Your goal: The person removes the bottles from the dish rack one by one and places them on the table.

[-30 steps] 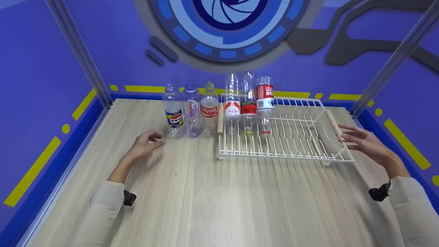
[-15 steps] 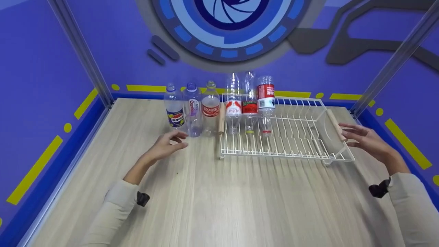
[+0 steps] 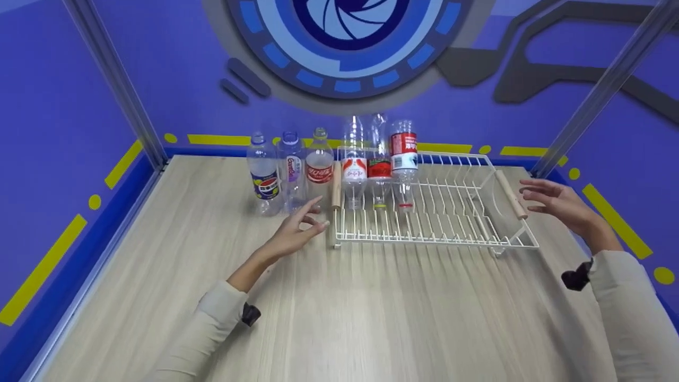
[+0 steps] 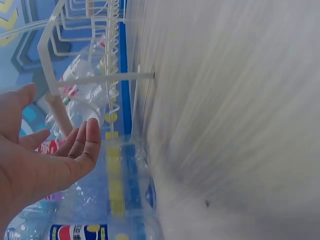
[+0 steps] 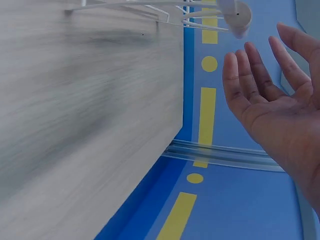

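— Is anything grasped?
— No. The fingers of the left hand (image 3: 292, 233) and right hand (image 3: 565, 207) are relaxed, held near the ends of a white wire rack (image 3: 424, 242), presumably because pale wooden handles (image 3: 510, 194) are mounted there.
— And the clear, labelled plastic bottles (image 3: 379, 170)?
— Three are tilted neck-down in the rack, seemingly for support; three are stood upright beside it.

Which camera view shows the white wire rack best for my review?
The head view: it shows the white wire rack end to end, with both wooden handles. The left wrist view has it cropped, partly behind the left hand; the right wrist view catches only a small part at the top edge.
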{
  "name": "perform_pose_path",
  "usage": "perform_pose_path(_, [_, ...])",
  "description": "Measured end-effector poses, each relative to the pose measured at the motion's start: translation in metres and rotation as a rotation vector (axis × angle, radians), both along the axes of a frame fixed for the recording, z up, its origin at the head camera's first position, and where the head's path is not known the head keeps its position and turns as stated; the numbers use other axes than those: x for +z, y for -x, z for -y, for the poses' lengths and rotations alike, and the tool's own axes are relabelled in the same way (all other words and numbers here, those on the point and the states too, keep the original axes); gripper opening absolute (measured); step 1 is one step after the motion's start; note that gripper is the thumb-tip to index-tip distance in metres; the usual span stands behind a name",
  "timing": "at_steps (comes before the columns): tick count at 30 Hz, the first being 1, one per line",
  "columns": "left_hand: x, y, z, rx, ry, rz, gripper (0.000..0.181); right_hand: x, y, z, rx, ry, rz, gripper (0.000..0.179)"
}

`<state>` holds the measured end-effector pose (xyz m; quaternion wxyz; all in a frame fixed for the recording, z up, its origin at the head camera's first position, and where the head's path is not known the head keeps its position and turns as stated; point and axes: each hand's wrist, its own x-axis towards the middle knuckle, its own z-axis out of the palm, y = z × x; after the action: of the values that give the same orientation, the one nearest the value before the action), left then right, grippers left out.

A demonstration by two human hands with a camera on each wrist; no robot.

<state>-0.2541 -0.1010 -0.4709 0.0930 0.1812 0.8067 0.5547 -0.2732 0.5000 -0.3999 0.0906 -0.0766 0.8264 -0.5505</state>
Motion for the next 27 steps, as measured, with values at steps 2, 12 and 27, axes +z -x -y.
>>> perform_pose_path(2, [-0.001, 0.001, -0.003, -0.017, -0.001, -0.008, 0.072, 0.003, 0.006, 0.005, -0.013, -0.017, -0.008, 0.033])
perform_pose_path(12, [-0.004, 0.004, -0.004, -0.072, -0.036, 0.014, 0.069, 0.025, 0.035, 0.041, -0.018, -0.111, -0.005, 0.038])
perform_pose_path(27, [-0.004, 0.004, -0.016, -0.071, -0.065, 0.047, 0.075, 0.036, 0.078, 0.123, 0.09, -0.253, 0.107, 0.052])
